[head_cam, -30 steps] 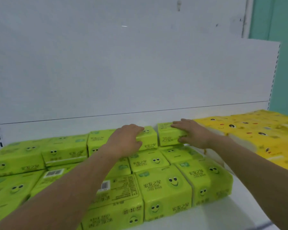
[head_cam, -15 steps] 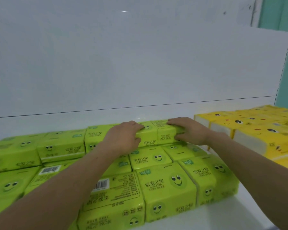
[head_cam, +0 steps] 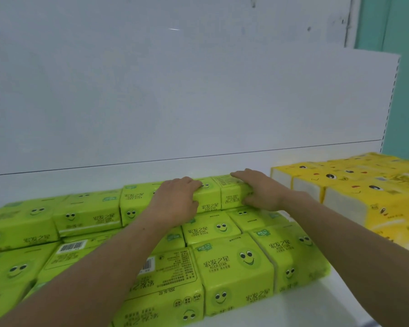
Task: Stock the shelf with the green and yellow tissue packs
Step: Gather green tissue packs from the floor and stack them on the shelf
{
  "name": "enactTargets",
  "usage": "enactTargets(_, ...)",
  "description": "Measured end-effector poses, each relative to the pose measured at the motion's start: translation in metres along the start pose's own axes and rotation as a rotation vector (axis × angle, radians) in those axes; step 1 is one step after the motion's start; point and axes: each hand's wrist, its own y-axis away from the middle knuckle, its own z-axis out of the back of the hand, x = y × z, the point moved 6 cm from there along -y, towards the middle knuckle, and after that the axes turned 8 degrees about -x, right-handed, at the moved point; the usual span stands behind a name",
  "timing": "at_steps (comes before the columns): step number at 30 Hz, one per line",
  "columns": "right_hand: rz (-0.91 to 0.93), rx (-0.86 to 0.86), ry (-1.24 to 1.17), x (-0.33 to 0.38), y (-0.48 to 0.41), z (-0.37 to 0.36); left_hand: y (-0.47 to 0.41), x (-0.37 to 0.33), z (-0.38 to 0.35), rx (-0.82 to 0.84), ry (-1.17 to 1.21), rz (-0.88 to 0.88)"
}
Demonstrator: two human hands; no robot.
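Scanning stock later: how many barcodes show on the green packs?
2: left barcode, left of the left forearm; right barcode, against that forearm's right edge. More may be hidden.

About fourteen green tissue packs (head_cam: 232,263) show, five of them in the raised back row; part of the stack is hidden. Of the yellow tissue packs (head_cam: 354,185), three white ends can be counted, the rest blur together. Two grips: left grip (head_cam: 175,201), right grip (head_cam: 262,192). One shelf (head_cam: 312,308).

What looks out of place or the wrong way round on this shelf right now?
Nothing spilled or torn. Two green plastic-wrapped tissue packs lie label side up among smiley-face neighbours: the front barcode pack and the left barcode pack. The back-row green pack in the grip of the right hand shows upside-down print.
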Motion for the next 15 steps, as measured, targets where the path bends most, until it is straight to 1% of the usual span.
enactTargets(3,-0.012,-0.080,-0.041,0.007,0.008,0.015,0.003,-0.001,0.011,-0.057,0.053,0.000)
enactTargets(6,0.010,-0.142,-0.078,0.025,0.022,0.030,0.014,-0.002,0.030,-0.109,0.139,0.074)
enactTargets(8,0.057,-0.164,-0.109,0.044,0.036,0.036,0.030,-0.001,0.044,-0.139,0.247,0.169)
enactTargets(11,0.148,-0.152,-0.197,0.079,0.060,0.039,0.070,-0.001,0.067,-0.203,0.399,0.330)
enactTargets(15,0.284,-0.166,-0.371,0.139,0.094,0.035,0.149,0.002,0.104,-0.351,0.505,0.499)
